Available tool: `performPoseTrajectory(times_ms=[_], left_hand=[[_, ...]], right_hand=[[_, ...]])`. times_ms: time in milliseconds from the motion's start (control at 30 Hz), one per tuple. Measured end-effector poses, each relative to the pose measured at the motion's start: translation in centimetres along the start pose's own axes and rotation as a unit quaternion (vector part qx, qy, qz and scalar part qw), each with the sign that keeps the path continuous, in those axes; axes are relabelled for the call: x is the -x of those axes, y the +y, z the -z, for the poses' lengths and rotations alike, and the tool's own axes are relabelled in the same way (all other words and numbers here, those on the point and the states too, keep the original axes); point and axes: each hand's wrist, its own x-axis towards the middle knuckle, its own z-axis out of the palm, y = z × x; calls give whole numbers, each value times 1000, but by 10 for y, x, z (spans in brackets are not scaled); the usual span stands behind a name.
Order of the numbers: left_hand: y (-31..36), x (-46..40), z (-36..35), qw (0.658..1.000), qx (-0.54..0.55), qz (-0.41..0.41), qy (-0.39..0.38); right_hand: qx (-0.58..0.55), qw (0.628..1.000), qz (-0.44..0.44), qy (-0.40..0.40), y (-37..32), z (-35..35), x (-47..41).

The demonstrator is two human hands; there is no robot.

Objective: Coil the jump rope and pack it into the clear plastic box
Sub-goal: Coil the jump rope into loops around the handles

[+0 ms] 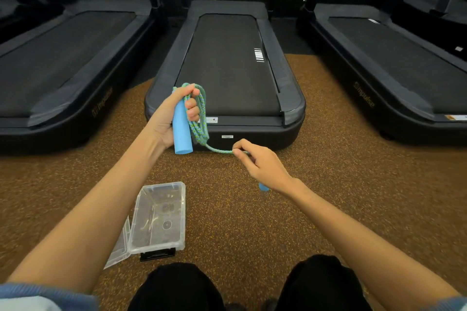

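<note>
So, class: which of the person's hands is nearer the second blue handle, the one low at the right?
Right. The right hand sits directly over that handle, pinching the rope. The left hand is up left, gripping the other handle.

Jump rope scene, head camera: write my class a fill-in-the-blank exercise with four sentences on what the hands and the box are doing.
1. The left hand grips a blue handle together with ____ of rope.
2. The right hand ____ the rope's loose stretch between thumb and finger.
3. The clear plastic box lies on the ____, open and without rope in it.
4. The second blue handle shows just under the ____ wrist.

Missing words: coils; pinches; floor; right
</note>
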Motion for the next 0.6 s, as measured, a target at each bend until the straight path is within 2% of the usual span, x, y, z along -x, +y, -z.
performPoseTrajectory(times_ms=[133, 300, 600], left_hand=[[-4, 2, -3, 999, -36, 10, 16], [-2, 4, -8, 1000, -25, 11, 13], [1, 7, -11, 999, -30, 1, 31]], right_hand=[[-69, 997, 18, -10, -7, -2, -4], [-190, 978, -76, -33, -17, -6, -8], [-84, 995, 8, -47, -22, -8, -11]])
